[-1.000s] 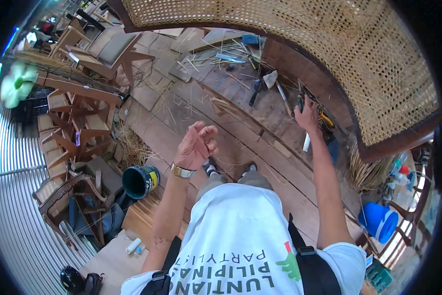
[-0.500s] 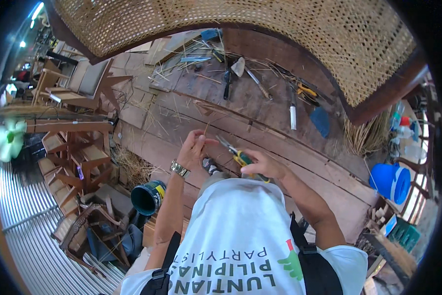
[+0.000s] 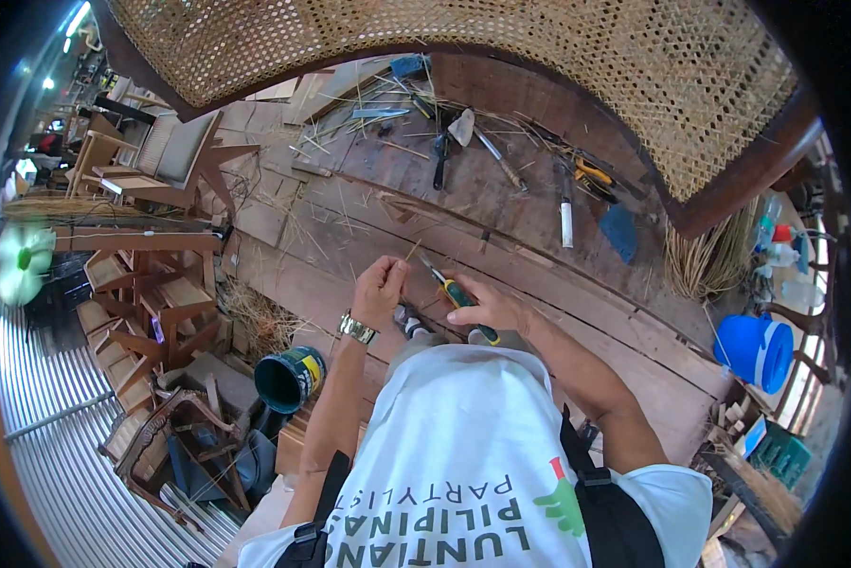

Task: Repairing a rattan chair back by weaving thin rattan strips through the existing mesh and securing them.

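Pliers (image 3: 458, 294), green-yellow grips, just off view centre at 4 o'clock, nose toward 11. Right hand (image 3: 503, 309): fingers closed round the grips. Left hand (image 3: 380, 290) at 9: fingertips pinching thin cane strip (image 3: 413, 249) near the nose, contact unclear. From pliers: cane panel (image 3: 482, 23) at 12, blue bucket (image 3: 743, 348) at 3, dark bucket (image 3: 304, 375) at 8.

Green-and-yellow-handled pliers (image 3: 456, 293) slant, pointing toward a thin tan strip (image 3: 413, 249).

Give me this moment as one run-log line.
left hand: pinching thin strip | right hand: gripping green-yellow tool, tip near strip | around: woven cane panel, blue bucket
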Demonstrator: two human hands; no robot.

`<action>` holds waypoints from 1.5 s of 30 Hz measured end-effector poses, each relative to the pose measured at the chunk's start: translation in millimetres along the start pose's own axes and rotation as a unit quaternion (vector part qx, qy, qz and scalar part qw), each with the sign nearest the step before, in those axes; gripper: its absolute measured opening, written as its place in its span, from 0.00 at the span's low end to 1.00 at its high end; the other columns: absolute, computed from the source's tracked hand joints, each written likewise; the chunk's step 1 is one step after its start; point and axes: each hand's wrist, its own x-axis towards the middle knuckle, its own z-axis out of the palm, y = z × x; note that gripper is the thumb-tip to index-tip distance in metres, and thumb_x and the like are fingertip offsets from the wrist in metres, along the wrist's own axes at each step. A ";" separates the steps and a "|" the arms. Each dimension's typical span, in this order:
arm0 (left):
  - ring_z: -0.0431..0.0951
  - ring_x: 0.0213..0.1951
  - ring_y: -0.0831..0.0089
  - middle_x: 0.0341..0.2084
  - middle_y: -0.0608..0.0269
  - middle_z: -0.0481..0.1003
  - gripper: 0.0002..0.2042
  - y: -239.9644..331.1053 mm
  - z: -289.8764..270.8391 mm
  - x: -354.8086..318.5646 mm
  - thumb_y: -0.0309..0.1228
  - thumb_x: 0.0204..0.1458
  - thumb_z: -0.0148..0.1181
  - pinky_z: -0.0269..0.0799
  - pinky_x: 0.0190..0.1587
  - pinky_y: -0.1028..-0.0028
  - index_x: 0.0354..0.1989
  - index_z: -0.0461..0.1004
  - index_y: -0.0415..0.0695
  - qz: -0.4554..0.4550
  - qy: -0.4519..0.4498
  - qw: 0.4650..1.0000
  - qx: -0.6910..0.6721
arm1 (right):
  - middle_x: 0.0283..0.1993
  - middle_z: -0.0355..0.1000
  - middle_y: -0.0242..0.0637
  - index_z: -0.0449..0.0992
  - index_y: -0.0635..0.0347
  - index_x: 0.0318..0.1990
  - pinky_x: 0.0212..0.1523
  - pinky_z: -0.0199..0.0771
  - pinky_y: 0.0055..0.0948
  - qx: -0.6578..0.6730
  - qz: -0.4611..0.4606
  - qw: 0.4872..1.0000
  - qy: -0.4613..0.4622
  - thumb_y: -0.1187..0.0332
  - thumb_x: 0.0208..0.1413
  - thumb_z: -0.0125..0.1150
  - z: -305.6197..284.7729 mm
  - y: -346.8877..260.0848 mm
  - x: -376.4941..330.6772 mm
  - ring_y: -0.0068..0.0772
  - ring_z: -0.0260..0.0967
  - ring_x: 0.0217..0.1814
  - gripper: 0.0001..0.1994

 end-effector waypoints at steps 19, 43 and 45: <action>0.78 0.30 0.80 0.40 0.65 0.88 0.11 47.3 -65.2 36.6 0.41 0.88 0.64 0.76 0.34 0.74 0.58 0.83 0.46 0.056 0.173 0.954 -0.239 | 0.79 0.77 0.59 0.69 0.61 0.89 0.87 0.71 0.52 -0.254 -0.076 0.940 0.214 0.41 0.67 0.84 -153.9 -30.7 42.9 0.56 0.74 0.84 0.52; 0.78 0.37 0.71 0.49 0.64 0.86 0.09 -134.1 -301.0 185.1 0.36 0.84 0.68 0.83 0.47 0.66 0.55 0.83 0.44 0.043 -0.085 0.812 -0.576 | 0.62 0.93 0.44 0.95 0.50 0.62 0.68 0.88 0.56 -0.328 0.184 0.861 0.341 0.53 0.81 0.70 -94.2 45.2 -263.1 0.62 0.88 0.69 0.16; 0.81 0.39 0.70 0.48 0.63 0.86 0.10 -148.5 -241.9 228.3 0.38 0.83 0.70 0.84 0.49 0.66 0.52 0.82 0.44 -0.016 -0.021 0.789 -0.614 | 0.60 0.92 0.44 0.95 0.50 0.59 0.66 0.88 0.56 -0.441 0.191 0.768 0.424 0.57 0.81 0.69 -85.1 65.9 -306.6 0.57 0.89 0.66 0.13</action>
